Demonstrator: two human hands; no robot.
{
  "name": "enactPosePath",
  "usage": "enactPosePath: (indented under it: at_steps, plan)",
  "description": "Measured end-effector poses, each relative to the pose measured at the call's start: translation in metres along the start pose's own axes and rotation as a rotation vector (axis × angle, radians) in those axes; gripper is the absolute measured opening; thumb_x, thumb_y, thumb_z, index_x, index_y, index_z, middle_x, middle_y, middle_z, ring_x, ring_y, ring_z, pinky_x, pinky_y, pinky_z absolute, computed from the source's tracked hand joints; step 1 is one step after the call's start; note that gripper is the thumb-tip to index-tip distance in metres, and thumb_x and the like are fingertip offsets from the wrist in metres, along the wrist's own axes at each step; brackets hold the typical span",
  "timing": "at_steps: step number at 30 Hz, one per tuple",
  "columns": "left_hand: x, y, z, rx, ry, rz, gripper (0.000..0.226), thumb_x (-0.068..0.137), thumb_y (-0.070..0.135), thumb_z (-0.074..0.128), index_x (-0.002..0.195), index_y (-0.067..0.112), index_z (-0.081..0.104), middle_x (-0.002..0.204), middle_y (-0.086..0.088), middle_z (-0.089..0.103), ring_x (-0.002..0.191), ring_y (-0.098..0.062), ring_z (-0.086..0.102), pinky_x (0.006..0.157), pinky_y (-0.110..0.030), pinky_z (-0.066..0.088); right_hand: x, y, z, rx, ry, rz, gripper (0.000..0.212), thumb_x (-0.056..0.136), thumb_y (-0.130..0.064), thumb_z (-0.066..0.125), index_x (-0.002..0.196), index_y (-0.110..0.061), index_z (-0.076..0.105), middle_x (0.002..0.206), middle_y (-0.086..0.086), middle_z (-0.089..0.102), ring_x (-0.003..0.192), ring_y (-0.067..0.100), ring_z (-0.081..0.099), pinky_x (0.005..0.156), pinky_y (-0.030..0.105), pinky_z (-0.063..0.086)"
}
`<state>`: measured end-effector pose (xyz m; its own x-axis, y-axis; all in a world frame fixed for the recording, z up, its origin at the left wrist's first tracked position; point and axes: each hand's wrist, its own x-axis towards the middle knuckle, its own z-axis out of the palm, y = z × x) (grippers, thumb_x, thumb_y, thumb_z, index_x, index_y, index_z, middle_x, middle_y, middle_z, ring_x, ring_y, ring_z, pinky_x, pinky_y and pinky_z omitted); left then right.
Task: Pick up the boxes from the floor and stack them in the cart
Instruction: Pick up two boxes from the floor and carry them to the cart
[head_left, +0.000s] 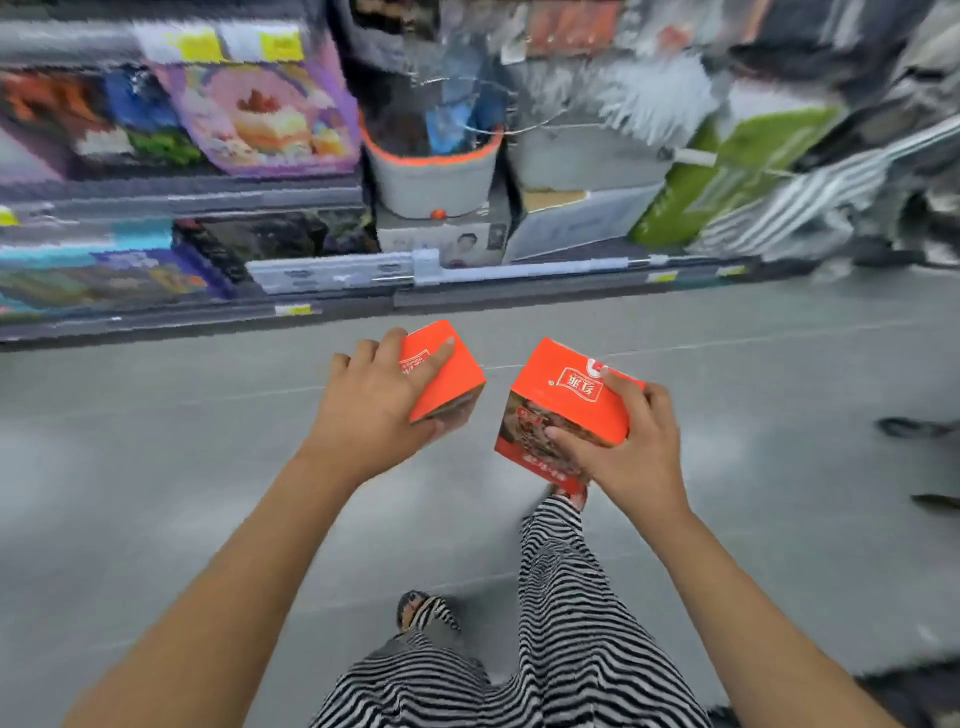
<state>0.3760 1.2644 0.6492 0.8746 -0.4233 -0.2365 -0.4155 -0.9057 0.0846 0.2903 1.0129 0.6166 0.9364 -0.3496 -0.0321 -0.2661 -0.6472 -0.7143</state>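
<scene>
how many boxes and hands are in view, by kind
orange boxes: 2, one in the left hand at, one in the right hand at
hands: 2
total: 4

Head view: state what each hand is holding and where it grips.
Left hand holds one orange cardboard box, fingers over its top, thumb underneath. Right hand holds a second orange cardboard box at its near right corner.
</scene>
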Motion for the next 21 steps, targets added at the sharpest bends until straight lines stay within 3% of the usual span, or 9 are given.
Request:
enactPosePath:
  at_steps: [5, 11, 17, 21]
  plan:
    - [0.12, 0.127, -0.023, 0.028, 0.033, 0.2, 0.088, 0.081, 0.058, 0.061, 0.151, 0.041, 0.01, 0.148, -0.013, 0.029, 0.127, -0.035, 0.035, 0.1, -0.043, 0.032, 0.041, 0.084, -0.098, 0.035, 0.177, 0.16, 0.081, 0.056, -0.042, 0.089, 0.129, -0.032, 0.055, 0.116, -0.005, 0.04, 0.103, 0.006, 0.046, 0.09, 0.019, 0.039]
    - [0.232, 0.297, -0.044, 0.09, 0.04, 0.44, 0.09, 0.078, 0.058, 0.064, 0.15, 0.041, 0.015, 0.148, -0.016, 0.031, 0.125, -0.038, 0.038, 0.099, -0.047, 0.034, 0.086, 0.189, -0.222, 0.053, 0.38, 0.297, 0.08, 0.055, -0.04, 0.091, 0.126, -0.027, 0.057, 0.114, -0.003, 0.041, 0.102, 0.008, 0.046, 0.092, 0.023, 0.041]
    - [0.305, 0.455, -0.072, 0.128, 0.041, 0.688, 0.089, 0.078, 0.059, 0.063, 0.15, 0.041, 0.015, 0.147, -0.013, 0.032, 0.121, -0.037, 0.04, 0.094, -0.045, 0.036, 0.103, 0.27, -0.326, 0.075, 0.582, 0.437, 0.079, 0.056, -0.041, 0.089, 0.127, -0.028, 0.057, 0.113, -0.004, 0.041, 0.096, -0.005, 0.036, 0.089, 0.013, 0.033]
    - [0.348, 0.557, -0.083, 0.169, 0.028, 0.852, 0.093, 0.071, 0.057, 0.072, 0.149, 0.038, 0.025, 0.14, -0.016, 0.041, 0.117, -0.039, 0.045, 0.092, -0.047, 0.04, 0.107, 0.317, -0.38, 0.089, 0.71, 0.529, 0.078, 0.055, -0.042, 0.089, 0.126, -0.032, 0.058, 0.112, -0.006, 0.042, 0.097, 0.001, 0.042, 0.087, 0.014, 0.034]
